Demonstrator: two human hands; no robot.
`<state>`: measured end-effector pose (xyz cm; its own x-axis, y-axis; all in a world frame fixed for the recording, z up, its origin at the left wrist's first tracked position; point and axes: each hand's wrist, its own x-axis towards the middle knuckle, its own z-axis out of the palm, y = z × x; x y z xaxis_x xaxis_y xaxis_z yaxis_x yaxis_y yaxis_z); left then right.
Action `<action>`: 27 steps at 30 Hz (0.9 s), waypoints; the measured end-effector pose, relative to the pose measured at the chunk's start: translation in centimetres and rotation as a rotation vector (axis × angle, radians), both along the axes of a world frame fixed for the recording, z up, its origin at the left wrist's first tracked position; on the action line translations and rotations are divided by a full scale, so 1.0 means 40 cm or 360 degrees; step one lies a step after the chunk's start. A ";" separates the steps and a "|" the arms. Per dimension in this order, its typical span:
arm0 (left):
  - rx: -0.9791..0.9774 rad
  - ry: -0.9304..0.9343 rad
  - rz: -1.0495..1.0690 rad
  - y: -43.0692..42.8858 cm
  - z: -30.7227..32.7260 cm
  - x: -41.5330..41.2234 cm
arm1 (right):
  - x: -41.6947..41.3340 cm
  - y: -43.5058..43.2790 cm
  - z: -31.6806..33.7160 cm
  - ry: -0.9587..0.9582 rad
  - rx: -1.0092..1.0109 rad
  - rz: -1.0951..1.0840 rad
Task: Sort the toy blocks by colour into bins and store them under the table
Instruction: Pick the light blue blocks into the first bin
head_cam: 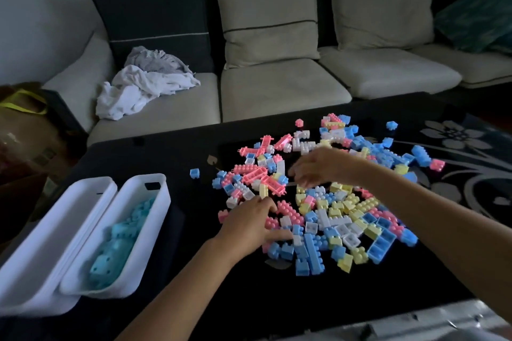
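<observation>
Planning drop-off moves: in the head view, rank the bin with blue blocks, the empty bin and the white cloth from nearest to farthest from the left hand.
From the left hand:
1. bin with blue blocks, just to its left.
2. empty bin, beside that one, further left.
3. white cloth, far back on the sofa.

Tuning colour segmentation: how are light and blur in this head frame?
Head view: dim, underexposed room; the right hand is motion-blurred, the left hand sharper; the blue blocks in the bin look soft and hazy; wide-angle distortion bends the sofa.
</observation>
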<state>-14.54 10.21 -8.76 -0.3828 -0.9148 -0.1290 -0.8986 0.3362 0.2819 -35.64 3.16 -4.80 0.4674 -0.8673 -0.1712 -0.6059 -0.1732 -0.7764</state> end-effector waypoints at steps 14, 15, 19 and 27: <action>-0.0138 0.0358 0.0443 -0.090 0.000 -0.080 | -0.117 0.112 -0.065 -0.0733 0.1049 -0.0372; -0.0129 0.0513 0.0489 -0.081 0.008 -0.085 | -0.124 0.110 -0.065 -0.0762 0.0983 -0.0447; 0.0589 0.1665 0.0882 -0.042 0.035 -0.086 | -0.098 0.126 -0.072 -0.0577 0.0334 -0.0647; 0.1445 0.2273 0.0891 0.012 0.077 -0.088 | 0.052 0.243 -0.048 -0.0095 -0.0881 -0.0499</action>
<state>-18.07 10.70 -5.70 -0.3367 -0.7999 -0.4967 0.2451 -0.5838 0.7740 -33.57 12.89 -6.72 0.1716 -0.9171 0.3597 -0.6512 -0.3796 -0.6571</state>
